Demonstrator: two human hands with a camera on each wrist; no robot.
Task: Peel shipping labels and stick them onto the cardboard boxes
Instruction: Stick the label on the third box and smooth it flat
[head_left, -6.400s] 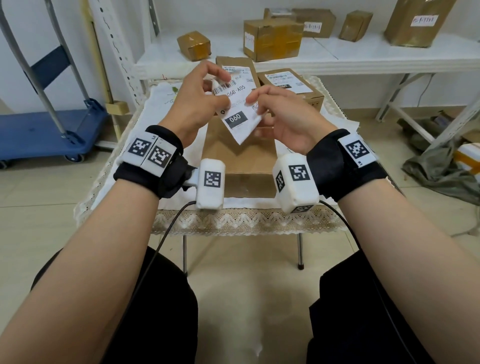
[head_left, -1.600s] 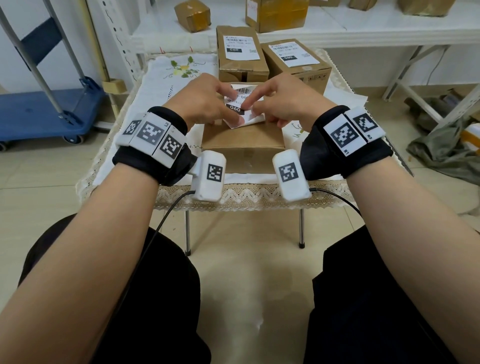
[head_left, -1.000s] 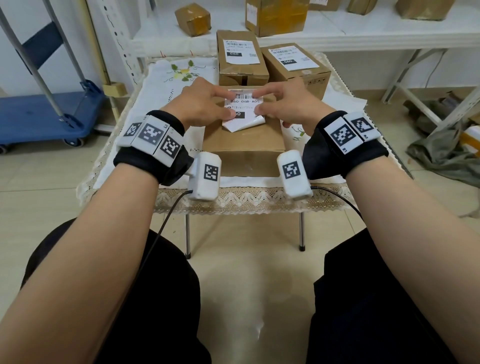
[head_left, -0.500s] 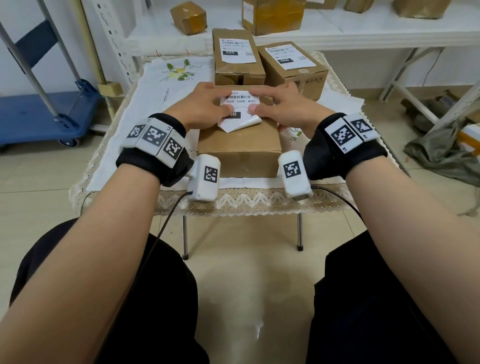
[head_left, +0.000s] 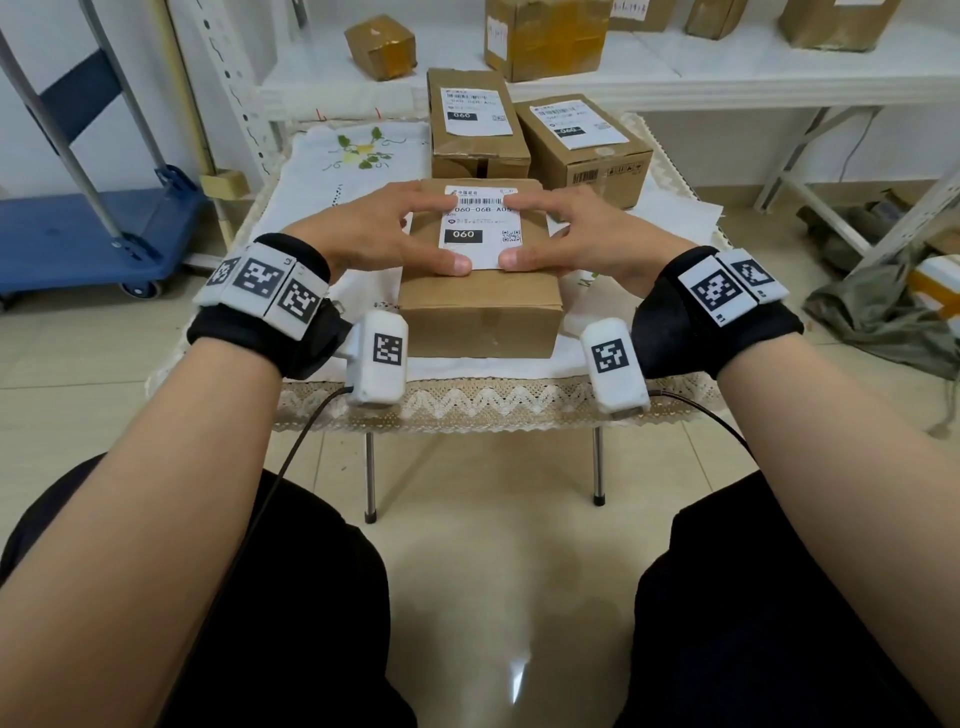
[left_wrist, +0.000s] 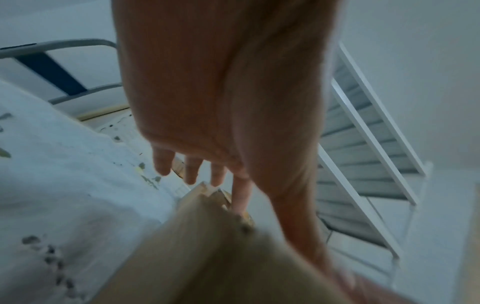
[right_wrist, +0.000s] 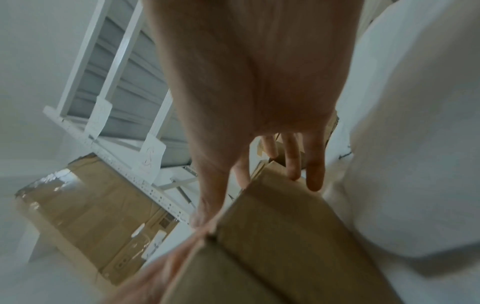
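A brown cardboard box (head_left: 480, 317) stands at the near edge of the small table. A white shipping label (head_left: 480, 228) marked 060 lies flat on its top. My left hand (head_left: 415, 244) and right hand (head_left: 566, 239) press on it from either side, fingers stretched out. The index fingers sit on its top edge and the thumbs on its bottom corners. In the left wrist view the straight fingers (left_wrist: 191, 170) reach over the blurred box (left_wrist: 221, 257). In the right wrist view the fingers (right_wrist: 293, 160) lie along the edge of the box (right_wrist: 285, 236).
Two labelled boxes (head_left: 475, 124) (head_left: 582, 145) stand behind on the white embroidered tablecloth (head_left: 332, 176). White sheets (head_left: 675, 208) lie at the right. A white shelf (head_left: 727, 78) behind carries several boxes. A blue cart (head_left: 93, 228) is at the left, an olive bag (head_left: 883, 322) at the right.
The label's curled lower part has come down flat onto the box top. Both thumbs have slid toward me to its bottom edge.
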